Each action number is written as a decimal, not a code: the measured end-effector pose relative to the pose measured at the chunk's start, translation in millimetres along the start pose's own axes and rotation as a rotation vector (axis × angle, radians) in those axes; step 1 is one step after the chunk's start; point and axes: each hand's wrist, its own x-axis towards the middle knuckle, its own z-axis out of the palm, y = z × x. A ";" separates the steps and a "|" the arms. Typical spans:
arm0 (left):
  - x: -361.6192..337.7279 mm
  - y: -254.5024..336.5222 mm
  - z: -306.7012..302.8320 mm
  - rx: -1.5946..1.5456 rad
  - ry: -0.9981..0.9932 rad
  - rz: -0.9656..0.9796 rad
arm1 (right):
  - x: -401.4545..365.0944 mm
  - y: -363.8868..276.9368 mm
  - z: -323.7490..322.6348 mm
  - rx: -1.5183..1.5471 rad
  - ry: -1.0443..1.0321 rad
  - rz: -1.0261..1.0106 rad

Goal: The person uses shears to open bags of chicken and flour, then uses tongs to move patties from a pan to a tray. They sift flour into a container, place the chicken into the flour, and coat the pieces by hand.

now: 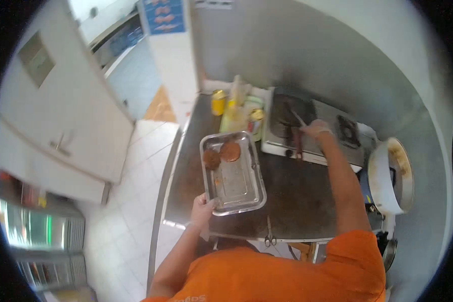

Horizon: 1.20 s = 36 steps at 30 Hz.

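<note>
My left hand (203, 208), in a clear glove, is closed on the near left corner of a shallow metal tray (261, 194). Two round brown patties (230, 150) lie at the tray's far end, side by side, and small crumbs dot its bottom. My right hand (317, 129), also gloved, grips a slim metal utensil (298, 117) whose tip reaches over a dark pan (282, 115) on the left burner of the stove (327, 149). The utensil's kind cannot be made out. Below that hand, a reddish-brown handle (298, 145) extends over the stove's front edge.
Scissors (270, 236) lie at the counter's near edge. Behind the metal tray stand a yellow can (218, 102) and a light green tray (257, 100) with packages. A large white pot (386, 176) rests tilted at the right. The second burner (348, 130) is bare.
</note>
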 end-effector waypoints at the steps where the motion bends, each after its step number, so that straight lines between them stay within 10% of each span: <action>1: -15.7 1.9 -12.3 -0.021 -0.005 -0.004 | 12.6 -2.0 6.9 -0.020 -0.042 -0.009; 10: -175.2 -35.5 -139.7 -0.055 0.304 0.008 | -93.1 -116.0 7.0 0.134 0.442 -0.150; 14: -276.4 -50.4 -198.3 -0.207 0.470 -0.027 | -264.2 -242.3 64.8 0.905 -0.066 -0.607; 21: -474.1 -114.7 -341.5 -0.278 0.752 0.110 | -581.1 -384.1 232.1 0.455 -1.173 -0.848; 36: -883.7 -278.5 -628.8 -0.398 1.403 0.051 | -1127.3 -606.6 478.0 0.088 -1.520 -0.937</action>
